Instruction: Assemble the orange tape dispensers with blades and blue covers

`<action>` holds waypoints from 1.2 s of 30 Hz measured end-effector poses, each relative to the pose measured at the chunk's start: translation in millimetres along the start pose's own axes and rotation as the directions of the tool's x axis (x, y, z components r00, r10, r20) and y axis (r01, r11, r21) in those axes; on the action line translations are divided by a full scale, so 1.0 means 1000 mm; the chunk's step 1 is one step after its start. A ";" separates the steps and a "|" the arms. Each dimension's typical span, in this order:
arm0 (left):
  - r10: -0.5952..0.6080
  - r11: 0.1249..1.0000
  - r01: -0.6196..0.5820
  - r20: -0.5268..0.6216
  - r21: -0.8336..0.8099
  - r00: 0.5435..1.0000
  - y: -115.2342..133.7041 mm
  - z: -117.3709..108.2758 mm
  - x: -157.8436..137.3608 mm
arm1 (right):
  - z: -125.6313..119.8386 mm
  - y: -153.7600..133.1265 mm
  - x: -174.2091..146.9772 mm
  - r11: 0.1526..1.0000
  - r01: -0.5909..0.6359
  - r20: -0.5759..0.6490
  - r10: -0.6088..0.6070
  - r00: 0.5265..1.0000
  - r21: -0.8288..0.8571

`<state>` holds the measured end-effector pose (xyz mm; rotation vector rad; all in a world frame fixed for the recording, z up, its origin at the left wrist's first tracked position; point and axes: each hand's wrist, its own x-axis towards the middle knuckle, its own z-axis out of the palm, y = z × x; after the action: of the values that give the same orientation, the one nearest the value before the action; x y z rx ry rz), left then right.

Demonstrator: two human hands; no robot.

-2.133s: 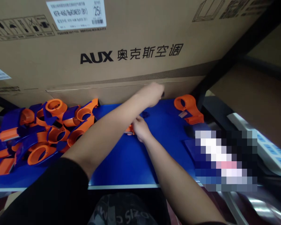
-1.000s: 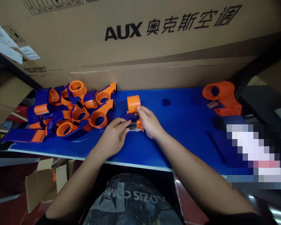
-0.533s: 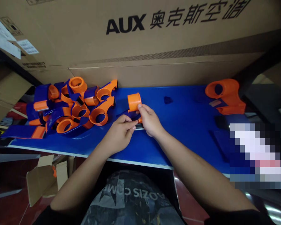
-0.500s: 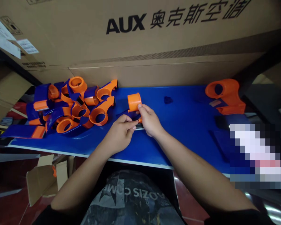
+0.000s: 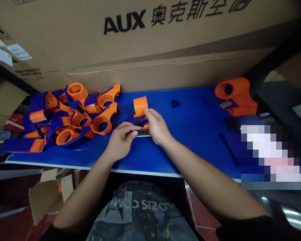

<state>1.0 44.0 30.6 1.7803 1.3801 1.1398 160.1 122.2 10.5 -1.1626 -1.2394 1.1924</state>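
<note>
In the head view, my right hand (image 5: 158,128) grips an orange tape dispenser (image 5: 140,106) over the middle of the blue table. The dispenser's round hub points up and away, and a dark strip with a pale edge shows at its near end. My left hand (image 5: 121,140) has its thumb and index finger closed on that near end, at the left of the strip. Whether a separate small part sits in that pinch is hidden. Left of my hands lies a pile of orange and blue tape dispensers (image 5: 101,124), tangled together.
An orange dispenser body (image 5: 237,95) lies at the table's right end. A small dark blue piece (image 5: 176,103) rests beyond my right hand. Behind the blue tabletop (image 5: 190,134) stands a large cardboard box (image 5: 77,43). An opened carton (image 5: 43,197) is on the floor at left.
My left hand has shifted left along the dispenser's near end, uncovering more of the dark strip. My right hand keeps its hold. The whole view has shifted slightly.
</note>
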 end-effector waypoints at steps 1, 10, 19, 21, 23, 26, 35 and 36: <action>-0.021 0.999 0.021 -0.004 -0.047 1.000 -0.002 0.000 0.000 | 0.000 -0.001 0.000 1.000 -0.015 -0.008 0.015 1.000 0.015; -0.173 0.942 0.169 0.015 -0.290 0.985 -0.015 -0.001 -0.002 | 0.001 -0.012 -0.005 0.989 -0.112 -0.015 0.114 0.993 0.099; -0.318 0.878 0.226 -0.161 -0.422 0.934 -0.011 -0.002 -0.008 | -0.001 -0.003 0.002 0.978 -0.130 0.011 0.130 0.991 0.166; -0.368 0.847 0.235 -0.208 -0.477 0.906 -0.008 -0.001 -0.011 | 0.000 -0.002 0.003 0.970 -0.142 0.020 0.141 0.990 0.195; -0.406 0.823 0.246 -0.227 -0.512 0.885 -0.005 0.000 -0.015 | 0.001 -0.002 0.003 0.965 -0.152 0.018 0.152 0.988 0.213; -0.447 0.789 0.264 -0.224 -0.555 0.866 0.000 0.005 -0.021 | 0.001 -0.001 0.003 0.970 -0.135 -0.009 0.140 0.990 0.203; -0.503 0.713 0.239 -0.245 -0.659 0.829 0.015 0.034 -0.024 | 0.004 -0.001 -0.001 0.950 -0.209 0.021 0.210 0.978 0.232; -0.507 0.702 0.237 -0.238 -0.672 0.828 0.017 0.035 -0.023 | 0.004 -0.002 -0.001 0.946 -0.222 0.024 0.223 0.975 0.237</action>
<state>37.8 18.9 23.1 0.7533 1.2969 1.5490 156.1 120.8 12.6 -1.1439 -0.9482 1.4630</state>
